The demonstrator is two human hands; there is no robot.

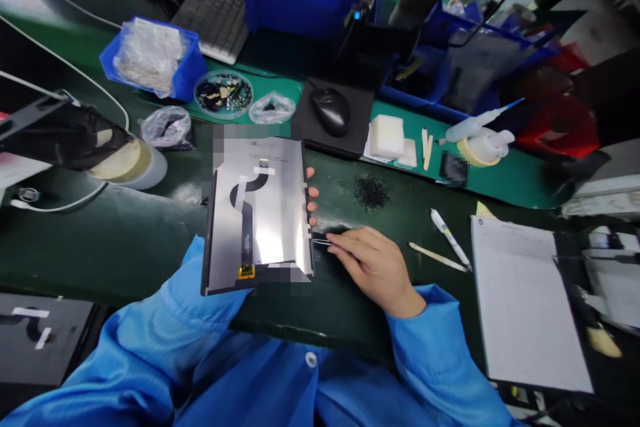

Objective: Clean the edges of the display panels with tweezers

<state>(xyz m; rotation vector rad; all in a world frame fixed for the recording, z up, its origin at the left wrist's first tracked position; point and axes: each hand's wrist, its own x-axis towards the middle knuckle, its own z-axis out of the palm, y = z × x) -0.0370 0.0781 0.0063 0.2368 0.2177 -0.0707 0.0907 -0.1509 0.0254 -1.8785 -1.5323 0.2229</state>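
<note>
A silvery display panel [273,213] with a black flex cable on its back is held tilted above the green bench. My left hand [313,197] is mostly hidden behind it; only fingertips curl round its right edge. My right hand [373,267] rests on the bench just right of the panel, fingers pinched on thin tweezers [323,241] whose tips touch the panel's right edge low down. Blue sleeves cover both arms.
A pile of black scraps [371,192] lies beyond my right hand. A white pen [450,237], a thin stick [437,257] and a paper sheet [525,300] lie to the right. Mouse [330,110], keyboard [217,3], blue bins [153,57] and tape roll [127,163] stand further back.
</note>
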